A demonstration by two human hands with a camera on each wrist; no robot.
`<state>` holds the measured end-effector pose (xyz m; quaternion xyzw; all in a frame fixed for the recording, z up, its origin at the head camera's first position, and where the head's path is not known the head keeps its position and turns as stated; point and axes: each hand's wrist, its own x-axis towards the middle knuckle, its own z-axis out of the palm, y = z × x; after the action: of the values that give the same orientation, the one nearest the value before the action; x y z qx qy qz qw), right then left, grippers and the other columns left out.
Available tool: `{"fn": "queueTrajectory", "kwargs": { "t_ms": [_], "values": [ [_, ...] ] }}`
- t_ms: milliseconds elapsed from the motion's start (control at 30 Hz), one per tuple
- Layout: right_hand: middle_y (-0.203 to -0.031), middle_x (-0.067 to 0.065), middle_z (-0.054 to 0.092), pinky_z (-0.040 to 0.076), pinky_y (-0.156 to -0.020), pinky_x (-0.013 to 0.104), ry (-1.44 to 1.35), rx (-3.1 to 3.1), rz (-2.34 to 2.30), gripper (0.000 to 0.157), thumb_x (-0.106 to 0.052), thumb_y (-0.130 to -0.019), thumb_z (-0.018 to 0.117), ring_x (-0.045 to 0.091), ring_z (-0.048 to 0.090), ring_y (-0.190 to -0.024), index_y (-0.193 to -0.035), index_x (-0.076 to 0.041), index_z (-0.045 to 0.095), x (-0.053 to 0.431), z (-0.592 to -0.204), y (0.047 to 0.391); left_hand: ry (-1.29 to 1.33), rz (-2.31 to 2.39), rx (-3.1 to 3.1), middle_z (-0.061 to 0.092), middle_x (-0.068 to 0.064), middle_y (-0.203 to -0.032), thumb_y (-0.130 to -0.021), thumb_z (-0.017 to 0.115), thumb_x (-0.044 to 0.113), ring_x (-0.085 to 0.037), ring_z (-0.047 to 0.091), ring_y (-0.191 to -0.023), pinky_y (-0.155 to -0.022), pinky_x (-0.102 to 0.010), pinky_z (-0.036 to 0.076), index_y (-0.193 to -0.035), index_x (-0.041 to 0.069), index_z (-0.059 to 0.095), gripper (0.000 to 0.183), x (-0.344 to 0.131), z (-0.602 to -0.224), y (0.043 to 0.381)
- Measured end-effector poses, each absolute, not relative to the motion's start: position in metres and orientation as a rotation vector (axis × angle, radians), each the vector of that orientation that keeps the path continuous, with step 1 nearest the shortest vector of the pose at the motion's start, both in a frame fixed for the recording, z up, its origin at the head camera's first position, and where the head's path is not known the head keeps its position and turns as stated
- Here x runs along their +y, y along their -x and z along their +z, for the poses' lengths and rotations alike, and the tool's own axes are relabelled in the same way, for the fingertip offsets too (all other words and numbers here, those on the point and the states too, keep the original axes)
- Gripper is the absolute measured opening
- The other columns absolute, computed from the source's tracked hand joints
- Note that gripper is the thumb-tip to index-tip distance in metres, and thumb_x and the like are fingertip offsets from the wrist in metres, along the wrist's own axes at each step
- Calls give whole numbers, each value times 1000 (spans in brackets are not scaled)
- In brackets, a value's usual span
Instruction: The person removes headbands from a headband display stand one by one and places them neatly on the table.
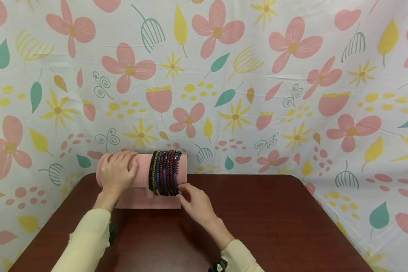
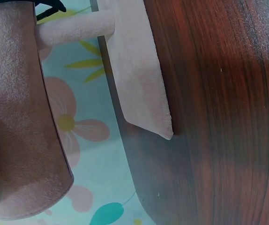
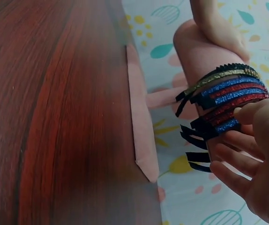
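A pink plush display roll (image 1: 143, 170) stands on a short post over a flat pink base (image 1: 132, 202). Several glittery headbands (image 1: 164, 172) in gold, blue, red and black sit side by side around its right part. My left hand (image 1: 117, 170) rests over the roll's left end, fingers lying across the top. At the right end, my right hand (image 1: 197, 204) pinches the lower end of the outermost headband between thumb and fingers. In the right wrist view, the dark ends of the headbands (image 3: 198, 161) stick out beside the right fingertips.
The dark wooden table (image 1: 258, 215) extends in front and to the right. Behind its back edge hangs a white cloth (image 1: 251, 124) printed with flowers and leaves. A dark device (image 1: 219, 265) is strapped at the right wrist.
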<state>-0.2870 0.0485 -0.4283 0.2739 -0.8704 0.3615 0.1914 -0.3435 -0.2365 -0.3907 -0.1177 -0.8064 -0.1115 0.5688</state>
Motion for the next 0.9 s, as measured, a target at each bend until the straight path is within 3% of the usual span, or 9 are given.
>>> {"fn": "queueTrajectory", "kwargs": {
  "t_ms": [433, 900],
  "values": [
    [-102, -1, 74, 57, -77, 30, -672, -2429, 1126, 22, -20, -92, 69, 20, 72, -93, -113, -17, 67, 39, -432, 292, 271, -265, -1919, 76, -9, -103, -94, 48, 34, -33, 70, -95, -97, -54, 46, -100, 11, 76, 37, -236, -389, 341],
    [-95, -2, 73, 58, -74, 30, -653, -2317, 1067, 17, -11, -88, 73, 9, 71, -85, -104, -14, 69, 37, -435, 294, 259, -260, -1915, 76, -8, -102, -94, 47, 36, -31, 70, -95, -95, -51, 46, -99, 12, 76, 38, -237, -391, 345]
  ]
}}
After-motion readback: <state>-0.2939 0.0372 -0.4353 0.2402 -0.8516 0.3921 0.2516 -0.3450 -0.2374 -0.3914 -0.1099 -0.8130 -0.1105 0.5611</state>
